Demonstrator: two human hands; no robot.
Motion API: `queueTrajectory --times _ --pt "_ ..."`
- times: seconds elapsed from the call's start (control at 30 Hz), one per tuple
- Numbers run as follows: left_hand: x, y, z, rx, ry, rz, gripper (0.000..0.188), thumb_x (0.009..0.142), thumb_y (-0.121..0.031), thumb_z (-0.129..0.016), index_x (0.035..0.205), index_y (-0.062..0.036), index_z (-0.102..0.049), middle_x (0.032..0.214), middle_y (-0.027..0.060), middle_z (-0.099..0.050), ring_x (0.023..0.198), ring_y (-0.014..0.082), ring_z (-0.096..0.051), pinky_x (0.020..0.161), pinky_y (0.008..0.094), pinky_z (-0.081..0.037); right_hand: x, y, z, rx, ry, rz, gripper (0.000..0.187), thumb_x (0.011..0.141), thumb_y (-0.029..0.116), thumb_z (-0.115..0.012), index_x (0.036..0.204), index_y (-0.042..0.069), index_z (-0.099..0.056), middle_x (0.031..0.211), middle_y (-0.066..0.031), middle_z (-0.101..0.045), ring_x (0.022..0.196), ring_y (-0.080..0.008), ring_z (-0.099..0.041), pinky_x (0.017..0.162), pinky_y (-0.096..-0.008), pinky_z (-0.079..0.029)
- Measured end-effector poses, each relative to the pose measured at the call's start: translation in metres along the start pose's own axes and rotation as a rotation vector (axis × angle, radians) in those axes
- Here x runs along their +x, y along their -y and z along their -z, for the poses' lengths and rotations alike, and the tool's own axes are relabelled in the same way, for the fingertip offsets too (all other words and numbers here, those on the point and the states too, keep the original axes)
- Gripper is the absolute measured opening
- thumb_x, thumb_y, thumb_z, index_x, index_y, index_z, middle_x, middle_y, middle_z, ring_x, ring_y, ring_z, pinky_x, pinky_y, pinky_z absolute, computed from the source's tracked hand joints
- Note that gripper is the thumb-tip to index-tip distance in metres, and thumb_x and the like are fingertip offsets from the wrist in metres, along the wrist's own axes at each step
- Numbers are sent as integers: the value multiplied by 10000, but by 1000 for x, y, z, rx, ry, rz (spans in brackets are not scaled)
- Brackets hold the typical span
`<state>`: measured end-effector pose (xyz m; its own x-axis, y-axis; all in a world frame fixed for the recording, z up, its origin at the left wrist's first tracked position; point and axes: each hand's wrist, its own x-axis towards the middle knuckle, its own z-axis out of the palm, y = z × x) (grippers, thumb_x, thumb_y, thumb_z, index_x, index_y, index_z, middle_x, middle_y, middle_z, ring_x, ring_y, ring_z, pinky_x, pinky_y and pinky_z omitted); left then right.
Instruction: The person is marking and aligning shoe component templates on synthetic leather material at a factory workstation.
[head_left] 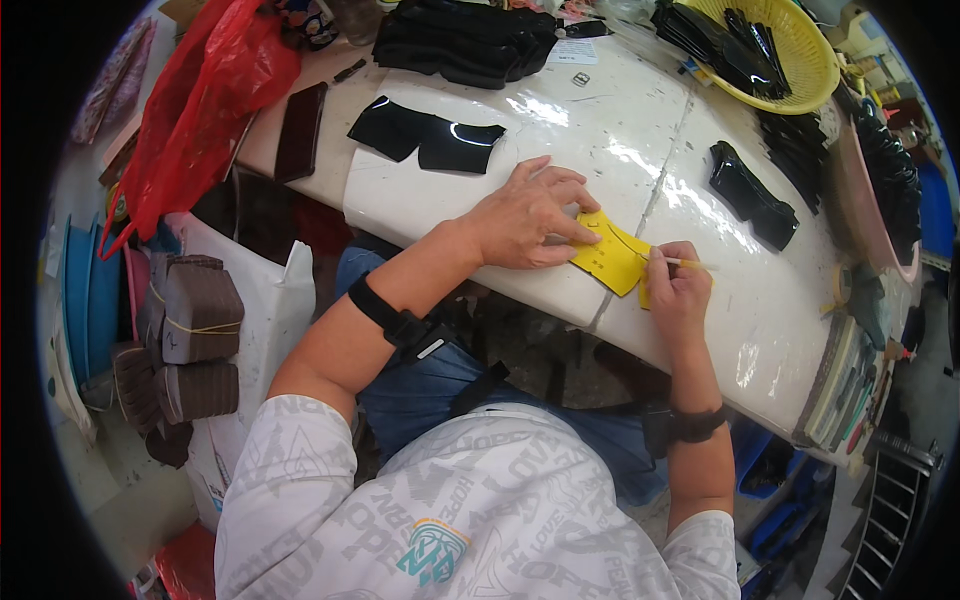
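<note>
A yellow pattern piece with small dark marks and a slit lies near the front edge of the white table. My left hand rests on its left end, fingers apart and tips pressing it down. In my right hand is a slim white and yellow pen, pinched over the piece's right end. What lies under the yellow piece is hidden. A glossy black cut piece sits beyond my left hand, and another black piece is off to the right.
At the back stand a stack of black pieces and a yellow basket of black strips. A phone and a red plastic bag are at left. Bundled brown pieces lie lower left. Tools line the right edge.
</note>
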<state>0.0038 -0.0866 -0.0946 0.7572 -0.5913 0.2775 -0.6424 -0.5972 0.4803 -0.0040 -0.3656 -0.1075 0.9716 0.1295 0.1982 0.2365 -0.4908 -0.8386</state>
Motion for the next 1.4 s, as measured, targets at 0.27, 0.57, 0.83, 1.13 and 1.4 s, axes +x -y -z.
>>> queueTrajectory --times 0.27,0.57,0.83,1.13,1.4 --pt "1 -1 0 0 4 -8 304 832 -213 -766 1124 -289 -807 1336 13 -613 1387 293 -472 1236 589 -212 -2 5 9 57 47 -96 117 986 70 -660 905 -10 -636 670 -73 -665 565 -99 -609 535 -256 -460" --pt "0 0 1 -5 13 -11 311 832 -214 -764 1130 -291 -802 1349 10 -606 1406 278 -461 1239 591 -206 -7 -6 5 190 22 -87 88 996 66 -665 951 -6 -642 735 -52 -684 589 -81 -608 549 -229 -463" --pt "1 -1 0 -3 19 -1 325 830 -206 -768 1143 -288 -801 1359 11 -607 1408 278 -460 1241 587 -204 -9 -12 10 22 -32 -4 102 964 68 -681 904 -9 -653 658 -79 -651 561 -110 -604 527 -277 -449" --pt "1 -2 2 0 23 12 323 829 -193 -764 1138 -279 -805 1362 16 -614 1415 295 -456 1244 584 -200 -12 -9 22 -48 -69 4 111 964 67 -670 890 -14 -655 599 -90 -628 506 -126 -594 498 -289 -438" --pt "1 -1 1 -7 20 12 316 830 -197 -763 1130 -287 -808 1364 14 -614 1415 292 -456 1246 582 -196 -14 -8 24 -108 -93 -1 123 968 67 -662 878 -15 -650 597 -85 -625 510 -113 -591 498 -283 -436"
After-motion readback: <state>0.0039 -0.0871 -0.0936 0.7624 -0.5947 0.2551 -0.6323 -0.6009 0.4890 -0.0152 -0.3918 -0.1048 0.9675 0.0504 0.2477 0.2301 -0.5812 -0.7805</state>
